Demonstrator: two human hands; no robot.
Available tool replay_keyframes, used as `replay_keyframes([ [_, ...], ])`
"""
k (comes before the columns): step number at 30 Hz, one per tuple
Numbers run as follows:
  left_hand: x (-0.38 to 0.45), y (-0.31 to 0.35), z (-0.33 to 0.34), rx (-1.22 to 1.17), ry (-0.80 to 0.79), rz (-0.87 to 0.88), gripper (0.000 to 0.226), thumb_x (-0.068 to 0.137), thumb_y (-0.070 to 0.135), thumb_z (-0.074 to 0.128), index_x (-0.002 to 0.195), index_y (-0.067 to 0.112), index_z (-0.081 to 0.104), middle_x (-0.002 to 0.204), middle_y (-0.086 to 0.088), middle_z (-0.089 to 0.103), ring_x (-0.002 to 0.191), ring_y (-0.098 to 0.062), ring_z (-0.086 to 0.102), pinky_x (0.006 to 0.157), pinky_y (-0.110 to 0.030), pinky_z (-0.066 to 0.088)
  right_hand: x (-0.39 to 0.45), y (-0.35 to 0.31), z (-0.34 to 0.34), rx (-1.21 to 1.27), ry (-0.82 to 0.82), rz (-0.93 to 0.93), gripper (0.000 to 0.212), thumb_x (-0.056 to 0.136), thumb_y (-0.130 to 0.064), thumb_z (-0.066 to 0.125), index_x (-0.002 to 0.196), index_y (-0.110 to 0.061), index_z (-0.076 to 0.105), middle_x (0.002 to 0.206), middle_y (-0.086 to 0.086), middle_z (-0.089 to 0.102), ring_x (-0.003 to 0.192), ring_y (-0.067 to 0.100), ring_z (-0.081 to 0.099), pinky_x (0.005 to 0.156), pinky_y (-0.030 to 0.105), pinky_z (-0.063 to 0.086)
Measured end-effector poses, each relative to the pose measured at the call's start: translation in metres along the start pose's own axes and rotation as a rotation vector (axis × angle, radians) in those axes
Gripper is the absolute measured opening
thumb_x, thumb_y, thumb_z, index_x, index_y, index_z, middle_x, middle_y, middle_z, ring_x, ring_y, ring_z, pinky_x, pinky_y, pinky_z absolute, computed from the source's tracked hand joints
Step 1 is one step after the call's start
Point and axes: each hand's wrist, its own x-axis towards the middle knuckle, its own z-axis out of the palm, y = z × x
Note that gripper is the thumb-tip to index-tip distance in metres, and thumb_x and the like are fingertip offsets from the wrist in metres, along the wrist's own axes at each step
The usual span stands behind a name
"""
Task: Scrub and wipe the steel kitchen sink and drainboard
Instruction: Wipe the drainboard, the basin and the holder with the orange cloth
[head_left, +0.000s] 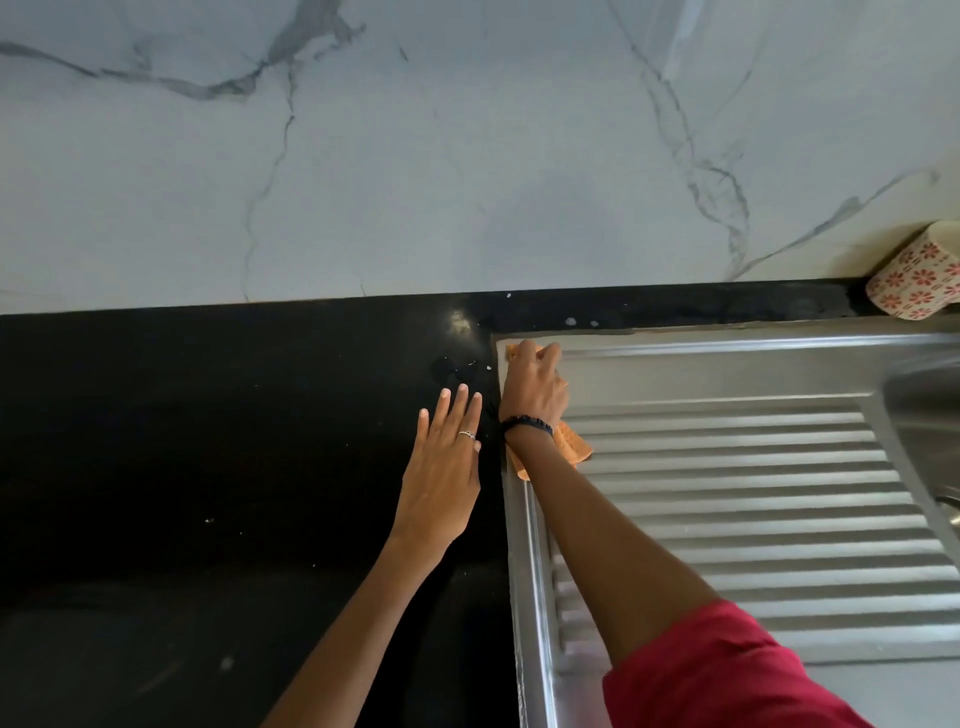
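Observation:
The ribbed steel drainboard (727, 493) fills the right half of the head view, and the sink basin (930, 415) shows only at the far right edge. My right hand (532, 387) grips an orange cloth (574, 447) and presses it onto the drainboard's far left corner; most of the cloth is hidden under the hand and wrist. My left hand (447, 467) rests flat with straight fingers on the black countertop (208, 441), just left of the drainboard's rim.
A white marble-patterned wall (415, 156) rises behind the counter. A cup with red flower print (917, 275) lies tipped against the wall at the far right. A few white specks and water drops dot the counter near the drainboard's corner.

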Motion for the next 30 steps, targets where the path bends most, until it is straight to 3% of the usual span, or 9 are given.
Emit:
replay_keyframes([
  [12, -0.001, 0.004, -0.003, -0.011, -0.014, -0.007, 0.049, 0.102, 0.023, 0.019, 0.138, 0.024, -0.016, 0.145, 0.007, -0.023, 0.135, -0.010, -0.027, 0.108, -0.027, -0.020, 0.014, 0.023, -0.007, 0.005, 0.049, 0.107, 0.025, 0.093, -0.008, 0.049, 0.117, -0.011, 0.042, 0.115, 0.013, 0.043, 0.093, 0.027, 0.054, 0.065, 0.030, 0.039],
  [17, -0.012, 0.004, -0.006, -0.014, -0.014, 0.001, 0.049, 0.102, 0.028, 0.018, 0.139, 0.024, -0.016, 0.146, 0.006, -0.024, 0.135, -0.011, -0.027, 0.107, -0.027, -0.021, 0.014, 0.057, -0.029, 0.030, 0.051, 0.253, 0.020, 0.097, -0.018, 0.043, 0.114, -0.008, 0.046, 0.113, 0.014, 0.047, 0.090, 0.031, 0.056, 0.070, 0.038, 0.046],
  [20, -0.020, 0.008, -0.008, -0.060, -0.009, -0.001, 0.049, 0.102, 0.030, 0.015, 0.141, 0.023, -0.013, 0.147, 0.007, -0.023, 0.135, -0.009, -0.026, 0.108, -0.026, -0.021, 0.015, 0.062, -0.054, 0.143, 0.007, 0.353, 0.027, 0.098, -0.029, 0.041, 0.109, -0.008, 0.055, 0.113, 0.013, 0.049, 0.085, 0.030, 0.056, 0.069, 0.035, 0.043],
  [22, -0.025, 0.012, -0.008, -0.100, -0.009, -0.015, 0.049, 0.101, 0.037, 0.009, 0.143, 0.021, -0.011, 0.148, 0.007, -0.021, 0.136, -0.007, -0.026, 0.109, -0.026, -0.021, 0.010, 0.057, -0.069, 0.201, -0.043, 0.221, 0.033, 0.099, -0.032, 0.036, 0.112, -0.013, 0.059, 0.120, 0.012, 0.050, 0.090, 0.028, 0.056, 0.073, 0.036, 0.043],
  [24, -0.029, 0.015, -0.006, -0.090, -0.011, -0.018, 0.060, 0.091, 0.049, -0.012, 0.144, 0.019, -0.012, 0.150, 0.004, -0.022, 0.136, -0.010, -0.028, 0.110, -0.028, -0.021, 0.000, 0.058, -0.073, 0.159, -0.126, 0.051, 0.037, 0.100, -0.031, 0.030, 0.131, -0.020, 0.047, 0.138, 0.010, 0.042, 0.120, 0.028, 0.047, 0.094, 0.043, 0.041],
  [25, -0.031, 0.017, -0.004, -0.063, -0.014, -0.008, 0.071, 0.083, 0.053, -0.024, 0.143, 0.018, -0.014, 0.151, 0.001, -0.023, 0.136, -0.013, -0.029, 0.111, -0.031, -0.020, -0.010, 0.061, -0.070, 0.087, -0.192, -0.029, 0.042, 0.101, -0.031, 0.028, 0.141, -0.023, 0.034, 0.149, 0.008, 0.030, 0.135, 0.027, 0.032, 0.105, 0.049, 0.032],
  [27, -0.035, 0.019, 0.001, -0.013, -0.028, 0.024, 0.087, 0.069, 0.053, -0.044, 0.142, 0.014, -0.017, 0.150, -0.004, -0.025, 0.136, -0.019, -0.030, 0.114, -0.037, -0.016, -0.036, 0.072, -0.056, -0.087, -0.333, -0.178, 0.050, 0.100, -0.035, 0.017, 0.149, -0.024, 0.011, 0.158, 0.004, 0.004, 0.145, 0.022, 0.006, 0.115, 0.054, 0.009],
  [30, -0.039, 0.023, 0.005, -0.068, -0.036, 0.051, 0.079, 0.073, 0.050, -0.038, 0.139, 0.012, -0.017, 0.146, -0.003, -0.026, 0.132, -0.020, -0.033, 0.116, -0.041, -0.011, -0.075, 0.085, -0.037, -0.244, -0.341, -0.324, 0.077, 0.078, -0.049, -0.016, 0.149, -0.024, -0.003, 0.158, 0.001, -0.005, 0.146, 0.020, -0.004, 0.114, 0.051, -0.006],
])
